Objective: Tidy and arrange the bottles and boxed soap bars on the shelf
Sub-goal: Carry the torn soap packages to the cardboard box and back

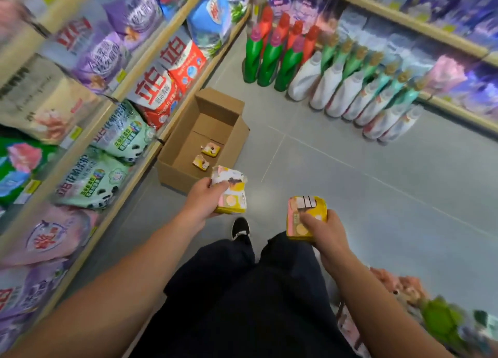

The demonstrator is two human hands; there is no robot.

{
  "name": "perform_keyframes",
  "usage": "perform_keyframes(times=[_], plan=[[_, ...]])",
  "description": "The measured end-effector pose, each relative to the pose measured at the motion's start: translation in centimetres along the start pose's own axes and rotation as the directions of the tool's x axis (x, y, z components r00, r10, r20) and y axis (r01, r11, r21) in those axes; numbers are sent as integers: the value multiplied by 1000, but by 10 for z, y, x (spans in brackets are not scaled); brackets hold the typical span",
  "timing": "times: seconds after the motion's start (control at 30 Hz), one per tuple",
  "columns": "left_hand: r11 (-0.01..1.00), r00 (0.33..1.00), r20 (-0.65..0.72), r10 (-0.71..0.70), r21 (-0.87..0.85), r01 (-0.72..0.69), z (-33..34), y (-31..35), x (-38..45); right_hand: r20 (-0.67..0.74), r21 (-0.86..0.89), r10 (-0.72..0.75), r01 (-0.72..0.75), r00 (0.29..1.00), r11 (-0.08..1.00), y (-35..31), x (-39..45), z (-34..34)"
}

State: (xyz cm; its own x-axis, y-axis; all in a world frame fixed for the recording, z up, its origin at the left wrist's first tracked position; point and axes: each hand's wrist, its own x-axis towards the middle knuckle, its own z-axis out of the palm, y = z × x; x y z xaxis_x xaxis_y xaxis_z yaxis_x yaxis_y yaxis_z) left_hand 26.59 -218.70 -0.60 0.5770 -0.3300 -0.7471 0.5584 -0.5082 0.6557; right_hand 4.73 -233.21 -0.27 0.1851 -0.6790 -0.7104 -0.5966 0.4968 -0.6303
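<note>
Nearest the body, the right hand (324, 229) grips a yellow soap box (305, 214), thumb across its front face and fingers curled behind, the box standing roughly upright with its long axis running away from the wrist. A little farther out, the left hand (206, 197) holds a second soap box (231, 193) the same way, thumb pinching the upper edge; this box tilts slightly and its top looks torn or crumpled. Both boxes are already in hand, well apart from each other, so the next move probably turns on reaching a shelf. Just beyond the left hand, an open cardboard carton (204, 139) sits on the floor against the left shelf (140, 166), with two more small soap boxes (206, 155) lying loose inside; the left hand is the nearer one to it. Farther right, rows of bottles (347, 88) stand on the floor before the right shelf (455, 109)
</note>
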Motion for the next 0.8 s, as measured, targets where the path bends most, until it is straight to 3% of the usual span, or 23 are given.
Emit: perform_keyframes(times=[0.2,0.43,0.57,0.8], plan=[[999,991,-134,-15,-52,8,17,55,62,153,-55,-16,24,988,998,-99,87,18],[904,926,-299,-230,-418,90,51,93,119,365,-281,-49,160,930,946,-221,197,56],[831,867,-392,-307,-555,43,59,114,138,496,-402,-51,281,867,871,-285,237,94],[729,780,-448,-437,-685,15,35,95,200,610,-542,-9,426,792,725,-313,304,215]])
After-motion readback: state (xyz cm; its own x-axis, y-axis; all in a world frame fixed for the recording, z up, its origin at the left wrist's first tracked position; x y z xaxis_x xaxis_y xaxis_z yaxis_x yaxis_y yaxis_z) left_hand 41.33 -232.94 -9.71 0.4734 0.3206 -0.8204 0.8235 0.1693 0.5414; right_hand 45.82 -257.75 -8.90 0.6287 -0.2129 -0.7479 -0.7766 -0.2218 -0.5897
